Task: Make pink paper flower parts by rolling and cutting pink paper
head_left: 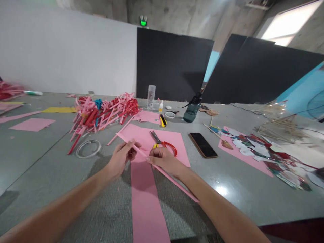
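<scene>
A long, narrow pink paper strip runs slantwise between my hands, its lower end near my right forearm. My left hand pinches it near the upper end. Further down, the fingers of my right hand are closed on the same strip. Beneath them a wide band of pink paper lies on the table, reaching to the near edge. Behind it is a larger pink sheet. Scissors with red and yellow handles rest on that sheet, partly hidden by my right hand.
A heap of pink and red paper strips lies at the left, with a tape roll before it. A phone, a dark bottle, a box cutter and a glue bottle stand or lie around. Paper cutouts cover the right.
</scene>
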### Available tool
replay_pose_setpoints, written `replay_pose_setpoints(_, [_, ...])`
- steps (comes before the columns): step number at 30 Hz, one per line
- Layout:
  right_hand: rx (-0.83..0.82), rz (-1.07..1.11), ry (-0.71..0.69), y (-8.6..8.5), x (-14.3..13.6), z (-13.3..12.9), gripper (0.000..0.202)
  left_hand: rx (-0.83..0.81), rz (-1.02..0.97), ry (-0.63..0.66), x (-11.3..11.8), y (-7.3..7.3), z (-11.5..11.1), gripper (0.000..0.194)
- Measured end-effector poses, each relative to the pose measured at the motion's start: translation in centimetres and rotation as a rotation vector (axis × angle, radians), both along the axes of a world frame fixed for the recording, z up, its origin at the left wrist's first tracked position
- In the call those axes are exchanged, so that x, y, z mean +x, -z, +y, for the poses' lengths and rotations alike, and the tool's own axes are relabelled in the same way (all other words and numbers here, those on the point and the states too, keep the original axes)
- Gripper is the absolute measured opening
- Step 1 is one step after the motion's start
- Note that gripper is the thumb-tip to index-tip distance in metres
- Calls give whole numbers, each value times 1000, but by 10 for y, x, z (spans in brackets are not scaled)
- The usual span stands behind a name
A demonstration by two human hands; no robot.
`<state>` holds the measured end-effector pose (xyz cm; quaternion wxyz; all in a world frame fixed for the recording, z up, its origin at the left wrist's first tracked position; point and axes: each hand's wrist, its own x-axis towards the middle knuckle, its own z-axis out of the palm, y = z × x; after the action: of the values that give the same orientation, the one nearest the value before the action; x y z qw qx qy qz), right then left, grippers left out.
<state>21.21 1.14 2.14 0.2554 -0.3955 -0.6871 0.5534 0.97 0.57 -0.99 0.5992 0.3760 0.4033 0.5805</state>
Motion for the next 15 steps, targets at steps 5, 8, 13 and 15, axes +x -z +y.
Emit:
replay_pose_setpoints(5, [7, 1, -36, 4, 0, 1, 29, -15, -6, 40, -1, 0, 1, 37])
replay_pose_setpoints(8, [10, 16, -29, 2, -1, 0, 29, -35, -28, 45, 0, -2, 0, 39])
replay_pose_setpoints(13, [13, 37, -14, 0, -2, -1, 27, -58, -27, 13, 0, -7, 0, 40])
replay_pose_setpoints(15, [8, 34, -16, 0, -2, -1, 26, -55, -19, 17, 0, -8, 0, 38])
